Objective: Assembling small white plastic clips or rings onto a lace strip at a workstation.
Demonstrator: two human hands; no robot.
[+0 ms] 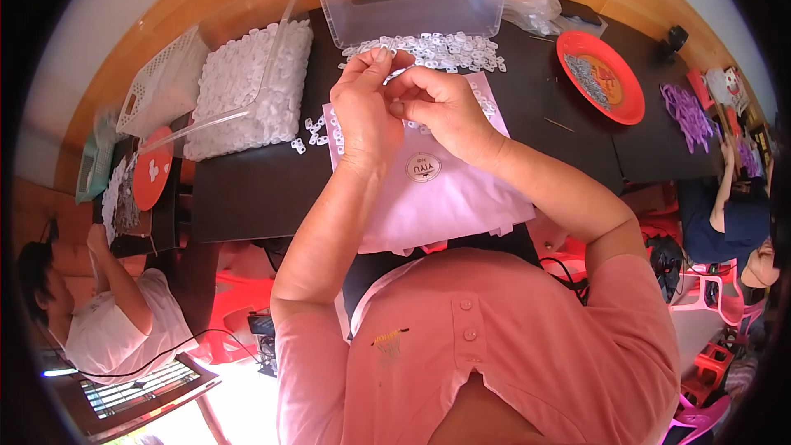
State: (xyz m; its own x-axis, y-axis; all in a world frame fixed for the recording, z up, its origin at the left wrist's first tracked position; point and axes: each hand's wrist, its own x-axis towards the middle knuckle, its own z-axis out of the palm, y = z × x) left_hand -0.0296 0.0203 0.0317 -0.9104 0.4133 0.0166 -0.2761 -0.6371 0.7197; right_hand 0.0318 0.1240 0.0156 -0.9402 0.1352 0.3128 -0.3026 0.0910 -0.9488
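Both of my hands are raised close together over a pink cloth bag [445, 198] that lies across the table's near edge. My left hand [367, 111] is closed in a pinch, with a small white plastic piece [392, 51] showing at its fingertips. Close beside it, the fingers of my right hand [449, 107] are bent and pressed together. Whatever they grip is too small and too hidden to name. Beyond my hands, many loose white pieces [461, 51] with holes are heaped on the table, and some lie on the bag.
A clear plastic bin [408, 21] stands behind the heap. Left are a box full of white pieces [239, 86] and a white basket [165, 82]. At right lie a red tray [630, 103] with small metal parts and purple straps [685, 115]. Co-workers [136, 313] sit at both sides.
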